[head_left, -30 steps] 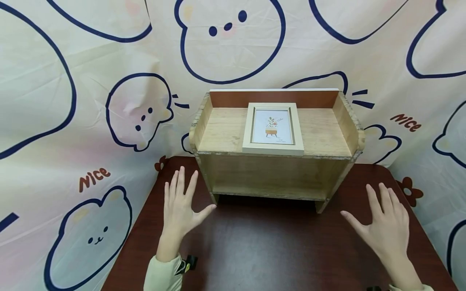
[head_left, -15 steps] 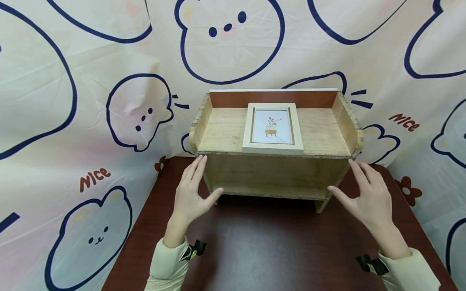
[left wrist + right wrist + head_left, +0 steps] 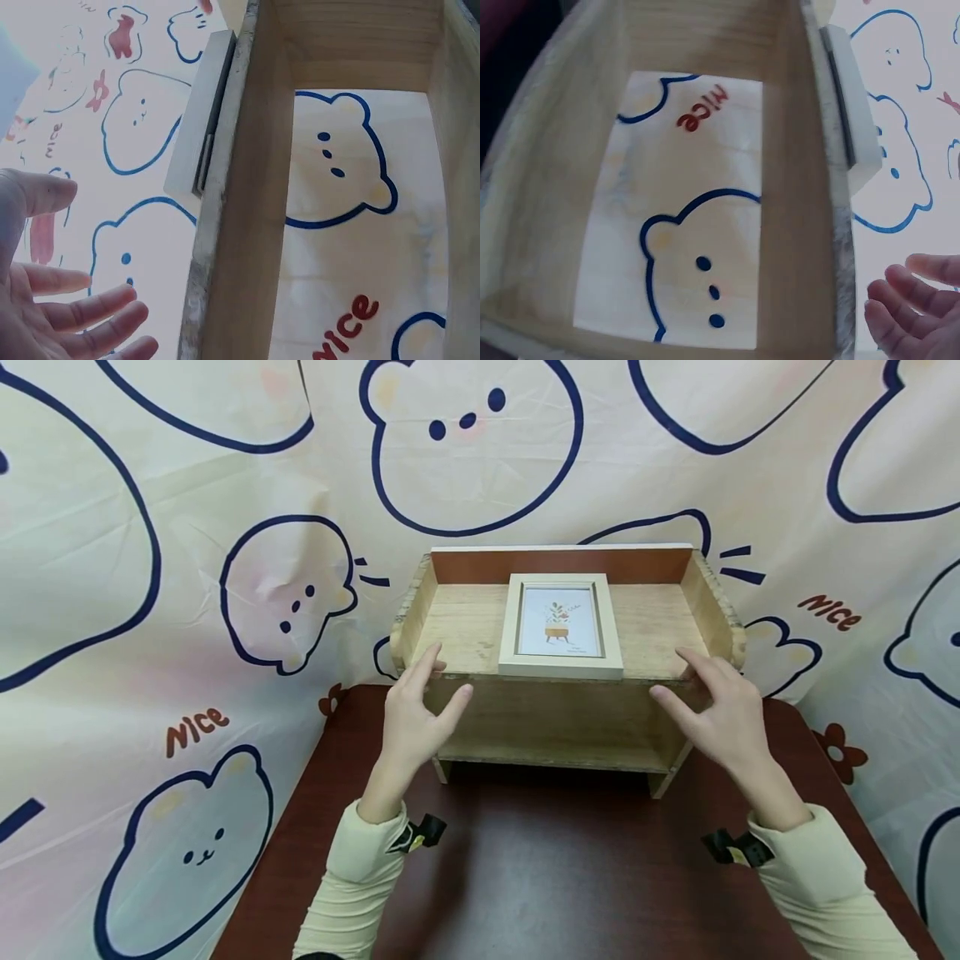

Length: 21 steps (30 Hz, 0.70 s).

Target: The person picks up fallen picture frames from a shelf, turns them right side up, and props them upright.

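Observation:
A picture frame point(image 3: 507, 643) with a cream border and a potted-plant print lies on the top shelf of a small wooden shelf unit point(image 3: 547, 722). My left hand point(image 3: 416, 718) is at the left part of the shelf's front edge, thumb and fingers spread apart. On the other side, my right hand point(image 3: 716, 710) overlaps the right front corner, its fingers also spread. Both hands hold nothing, with the picture frame between them. In the left wrist view, loosely bent fingers point(image 3: 97, 315) show beside the shelf board. The right wrist view shows similar fingers point(image 3: 911, 300) near the board's edge.
The shelf unit stands at the back of a dark brown table point(image 3: 570, 868). Behind and around it hangs a pale curtain point(image 3: 285, 468) printed with blue bear outlines. The lower compartment opens towards the front.
Both hands have moved forward and inward, from over the table beside the shelf unit to the front edge of its top shelf. The picture frame has stayed in place.

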Available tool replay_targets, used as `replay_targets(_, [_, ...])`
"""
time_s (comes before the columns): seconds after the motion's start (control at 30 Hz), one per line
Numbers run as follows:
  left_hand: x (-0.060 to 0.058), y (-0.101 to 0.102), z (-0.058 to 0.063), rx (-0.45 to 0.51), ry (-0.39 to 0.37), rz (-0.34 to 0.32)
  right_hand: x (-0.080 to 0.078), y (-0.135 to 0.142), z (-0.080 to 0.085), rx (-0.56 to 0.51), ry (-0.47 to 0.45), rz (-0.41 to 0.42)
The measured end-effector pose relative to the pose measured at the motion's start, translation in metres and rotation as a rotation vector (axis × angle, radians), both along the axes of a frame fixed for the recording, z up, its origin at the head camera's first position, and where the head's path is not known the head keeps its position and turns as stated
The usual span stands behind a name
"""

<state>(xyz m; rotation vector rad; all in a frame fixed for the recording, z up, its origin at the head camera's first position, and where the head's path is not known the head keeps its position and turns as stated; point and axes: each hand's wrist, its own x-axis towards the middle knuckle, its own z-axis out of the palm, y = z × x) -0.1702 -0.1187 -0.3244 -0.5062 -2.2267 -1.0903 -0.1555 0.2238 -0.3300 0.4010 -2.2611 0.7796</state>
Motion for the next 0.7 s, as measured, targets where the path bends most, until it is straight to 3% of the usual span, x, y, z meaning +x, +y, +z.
replay_targets(0.3, [-0.016,0.011,0.027,-0.018,-0.041,-0.028,-0.022,-0.010,0.034,-0.050,-0.272,0.009])
replay_targets(0.57, [-0.042,0.021,0.042,0.018,-0.311,-0.072,-0.048,-0.011,0.049,-0.092,-0.491,0.010])
replay_targets(0.7, [-0.053,0.024,0.046,-0.009,-0.390,-0.060,-0.061,-0.009,0.050,-0.181,-0.605,0.044])
